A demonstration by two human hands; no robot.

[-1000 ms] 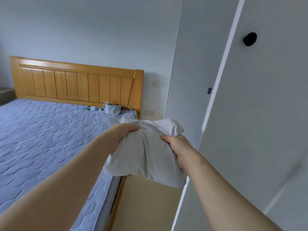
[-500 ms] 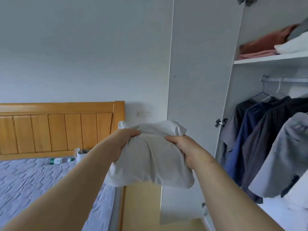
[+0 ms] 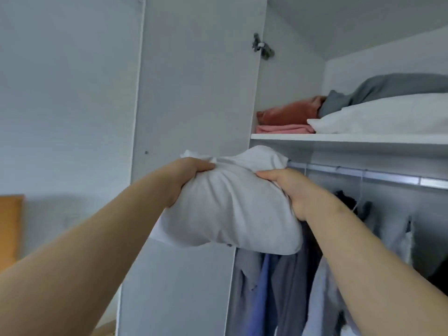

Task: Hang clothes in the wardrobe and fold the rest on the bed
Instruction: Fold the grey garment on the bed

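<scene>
The white bundled garment [image 3: 230, 209] occupies the centre of the frame. It is held in the air between both hands in front of the open wardrobe [image 3: 286, 81]. Its top edge lies just below the front edge of the shelf [image 3: 339, 137] and overlaps the left end of the hanging rail [image 3: 363, 174]. The left hand [image 3: 186, 177] grips the bundle at its upper left, with the fingers curled over the top and pressed into the cloth. The right hand [image 3: 288, 190] grips the upper right side, with the thumb along the top; its fingers are wrapped behind the cloth and out of sight. Both bare forearms rise from the lower corners of the frame toward the bundle. On the shelf, at the upper right, a rust-coloured folded item [image 3: 288, 113] rests on a pink folded item [image 3: 283, 129]. Beside them a white pillow [image 3: 383, 115] lies under grey bedding [image 3: 392, 87]. Below the rail, at the lower right, hanging clothes [image 3: 278, 287] in grey and blue are partly covered by the bundle and the right forearm. The open wardrobe door [image 3: 194, 93] stands upright at centre left, with a hinge [image 3: 260, 46] near its top. A corner of the wooden headboard [image 3: 9, 226] shows at the left edge.
</scene>
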